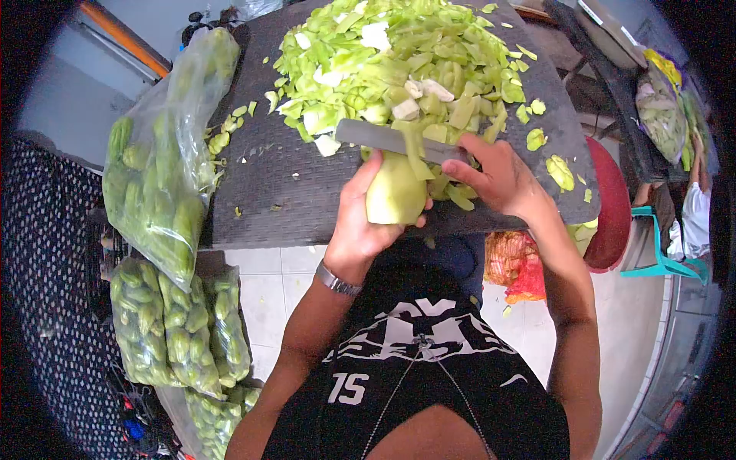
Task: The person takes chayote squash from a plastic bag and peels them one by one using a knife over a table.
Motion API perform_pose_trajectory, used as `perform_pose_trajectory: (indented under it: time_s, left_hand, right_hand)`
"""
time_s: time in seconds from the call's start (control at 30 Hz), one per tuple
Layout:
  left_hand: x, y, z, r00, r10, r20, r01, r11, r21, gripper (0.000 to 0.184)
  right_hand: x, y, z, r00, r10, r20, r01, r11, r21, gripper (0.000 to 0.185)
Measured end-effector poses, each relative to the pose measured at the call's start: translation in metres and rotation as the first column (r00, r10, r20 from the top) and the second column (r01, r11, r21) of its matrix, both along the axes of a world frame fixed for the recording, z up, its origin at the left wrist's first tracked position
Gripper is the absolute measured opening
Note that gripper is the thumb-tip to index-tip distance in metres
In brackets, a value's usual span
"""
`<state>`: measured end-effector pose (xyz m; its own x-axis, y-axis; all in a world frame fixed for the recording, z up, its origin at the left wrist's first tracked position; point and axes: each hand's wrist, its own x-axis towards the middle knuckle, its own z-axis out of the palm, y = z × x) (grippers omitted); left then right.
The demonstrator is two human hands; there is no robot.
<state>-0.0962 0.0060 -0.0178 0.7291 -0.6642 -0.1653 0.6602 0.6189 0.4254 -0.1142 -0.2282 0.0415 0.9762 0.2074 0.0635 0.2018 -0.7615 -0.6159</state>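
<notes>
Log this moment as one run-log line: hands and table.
left hand: holds pale-green vegetable | right hand: holds knife, green strip across it | table: heap of green pieces

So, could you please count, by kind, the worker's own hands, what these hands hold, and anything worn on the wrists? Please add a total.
Hands: 2 (left hand, right hand)
Knife, in the right hand: 1
Pale green vegetable, in the left hand: 1
Metal wristband, on the left wrist: 1
Total: 5
</notes>
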Motion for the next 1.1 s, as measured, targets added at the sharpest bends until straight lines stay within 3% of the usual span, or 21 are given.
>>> perform_pose_trajectory:
  time_s: [0.13,0.2,0.27,0.33,0.37,0.4,0.43,0.47,0.5,0.53,0.6,0.7,0.77,0.83,0.87,0.93,1.1]
  left_hand:
    - [0.002,0.004,0.0,0.994,-0.052,-0.1,0.043,0.995,-0.092,0.061]
    - [0.0,0.009,0.002,0.991,-0.083,-0.109,0.066,0.986,-0.151,0.062]
    - [-0.008,0.014,0.008,0.99,-0.115,-0.079,0.095,0.97,-0.225,0.064]
    - [-0.01,0.011,0.014,0.992,0.06,-0.11,-0.067,0.996,-0.057,0.065]
    - [-0.012,0.011,0.015,0.982,0.145,-0.121,-0.143,0.989,0.032,0.065]
    - [-0.002,0.017,-0.002,0.997,0.072,0.036,-0.067,0.991,-0.118,0.062]
    - [0.001,0.01,0.002,0.984,0.173,0.045,-0.173,0.985,0.015,0.064]
    - [0.001,-0.001,0.008,0.961,0.268,0.068,-0.275,0.95,0.145,0.065]
    - [0.0,-0.007,0.012,0.928,0.359,0.1,-0.373,0.887,0.272,0.067]
    - [0.002,-0.003,0.014,0.942,0.301,0.151,-0.334,0.894,0.298,0.063]
    - [0.004,-0.004,0.021,0.964,0.257,0.064,-0.265,0.934,0.239,0.063]
    - [0.006,0.0,0.024,0.99,0.143,-0.011,-0.141,0.985,0.102,0.059]
    - [0.008,-0.001,0.019,0.993,0.114,-0.024,-0.112,0.992,0.058,0.057]
    - [0.01,-0.008,0.008,0.989,0.144,-0.031,-0.141,0.987,0.081,0.06]
    - [0.006,-0.013,0.017,0.972,0.169,-0.16,-0.152,0.982,0.111,0.06]
    - [0.006,-0.014,0.014,0.986,0.152,-0.066,-0.145,0.984,0.103,0.061]
    - [0.007,-0.018,0.014,0.981,0.189,0.038,-0.191,0.976,0.103,0.066]
  right_hand:
    - [0.016,-0.019,-0.017,0.998,-0.036,-0.049,0.027,0.984,-0.174,0.053]
    - [0.033,-0.047,-0.032,0.983,0.083,0.167,-0.054,0.984,-0.167,0.051]
    - [0.034,-0.065,-0.035,0.997,-0.015,0.076,0.019,0.999,-0.051,0.053]
    - [0.029,-0.07,-0.021,0.905,-0.22,-0.365,0.273,0.957,0.1,0.057]
    - [0.025,-0.066,-0.018,0.845,-0.217,-0.488,0.33,0.931,0.158,0.058]
    - [0.019,-0.057,-0.012,0.775,-0.203,-0.598,0.394,0.896,0.206,0.06]
    - [0.015,-0.049,-0.008,0.697,-0.18,-0.694,0.462,0.853,0.243,0.062]
    - [0.011,-0.044,-0.011,0.705,-0.115,-0.7,0.451,0.834,0.317,0.065]
    - [0.007,-0.039,-0.013,0.72,-0.079,-0.69,0.454,0.805,0.382,0.065]
    - [0.003,-0.034,-0.014,0.735,-0.042,-0.677,0.455,0.771,0.446,0.066]
    - [-0.002,-0.023,-0.011,0.733,0.005,-0.68,0.516,0.646,0.562,0.066]
    - [-0.01,-0.014,-0.018,0.946,-0.143,-0.292,0.273,0.838,0.473,0.05]
    - [-0.017,-0.002,-0.019,0.983,-0.165,0.077,0.142,0.959,0.247,0.044]
    - [-0.039,0.021,0.008,0.999,-0.009,0.034,0.009,1.0,0.0,0.051]
    - [-0.044,0.029,0.009,0.997,0.012,0.082,-0.009,0.999,-0.034,0.054]
    - [-0.05,0.039,0.009,0.983,0.059,0.172,-0.041,0.994,-0.103,0.06]
    - [-0.042,0.033,0.012,0.983,0.103,0.149,-0.079,0.984,-0.16,0.06]
